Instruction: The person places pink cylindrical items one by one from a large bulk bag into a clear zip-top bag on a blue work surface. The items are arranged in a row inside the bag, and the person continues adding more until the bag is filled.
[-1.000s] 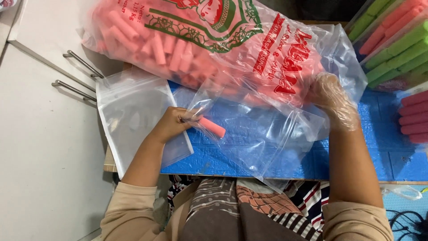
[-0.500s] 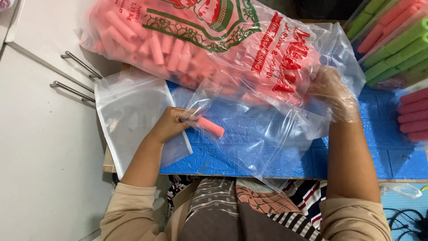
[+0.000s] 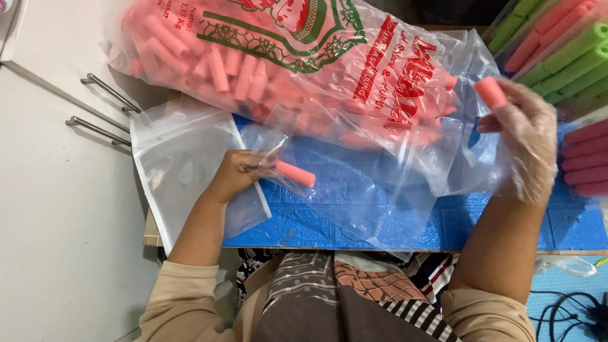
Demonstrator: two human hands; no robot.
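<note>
Moved: right hand (image 3: 522,136) is out of the big printed bag (image 3: 285,57) now and up at about 3 o'clock, with a pink stick (image 3: 491,92) in it; half a second ago it was still pushed into the bag's open end. Left hand hasn't budged.
Right hand grip: thin clear plastic glove on, fingers pinched narrow around the lower end of that pink stick, which pokes up toward 11 o'clock.
Left hand (image 3: 237,174): bare, near the middle of the view, fingers closed on the mouth of a small clear bag (image 3: 354,196).
Small clear bag: lies flat on the blue table (image 3: 304,228), running off toward 4 o'clock, with one pink stick (image 3: 294,173) already inside, just beside the left fingertips.
Big printed bag: sprawls across 10 to 2 o'clock, stuffed with the same pink sticks, open end facing the right hand.
Spare zip bags (image 3: 183,164): clear stack at 9 o'clock, partly under the left wrist.
Trays (image 3: 570,50): at 2 to 3 o'clock, green and pink sticks lined up in rows.
White cabinet (image 3: 57,190): left side, two metal handles (image 3: 101,111).
</note>
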